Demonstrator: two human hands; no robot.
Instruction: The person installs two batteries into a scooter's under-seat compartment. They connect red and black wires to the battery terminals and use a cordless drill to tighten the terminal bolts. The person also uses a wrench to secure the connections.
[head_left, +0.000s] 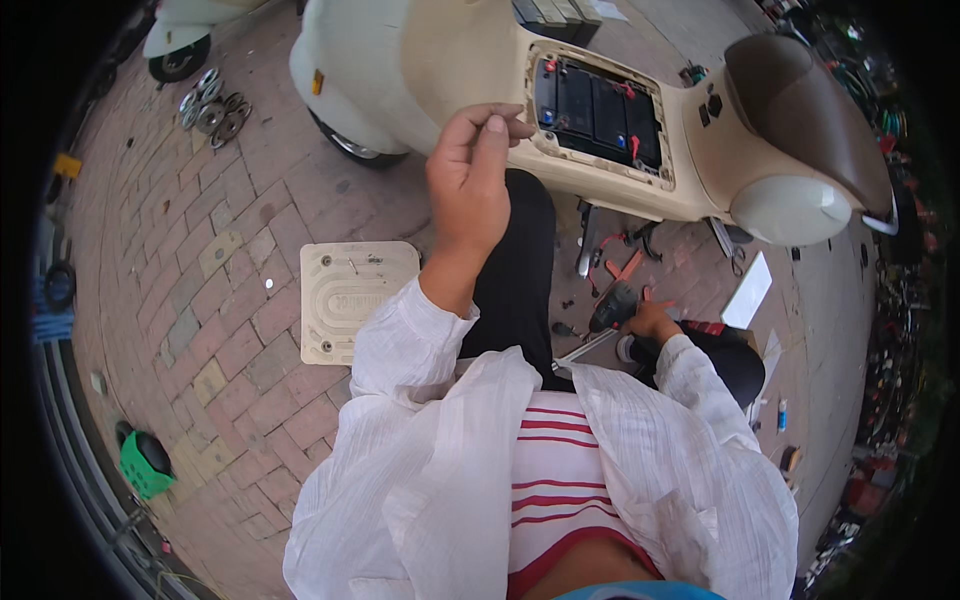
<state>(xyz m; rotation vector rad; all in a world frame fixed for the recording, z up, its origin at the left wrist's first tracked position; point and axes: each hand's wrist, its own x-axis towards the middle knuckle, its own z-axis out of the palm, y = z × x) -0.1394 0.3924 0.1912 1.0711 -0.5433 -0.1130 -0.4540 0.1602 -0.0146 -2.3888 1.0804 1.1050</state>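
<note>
My left hand (474, 180) is raised beside the near edge of the open battery compartment (667, 169) in a beige electric scooter (465, 52). Its thumb and fingertips are drawn together; whether they pinch something small cannot be made out. Several dark batteries (574, 101) sit side by side in the compartment, with red and blue terminals on top. Low on the right, my right hand (651, 321) grips a dark cordless drill (616, 306). On the paving to my left lies a beige cover panel (360, 300) with a small screw-like piece on it.
Orange-handled pliers (624, 264) and loose cables (609, 241) lie beneath the scooter's side. A white board (748, 290) rests farther right. Metal rings (214, 109) are heaped at upper left, near another scooter (176, 37). A green basket (146, 465) stands at lower left.
</note>
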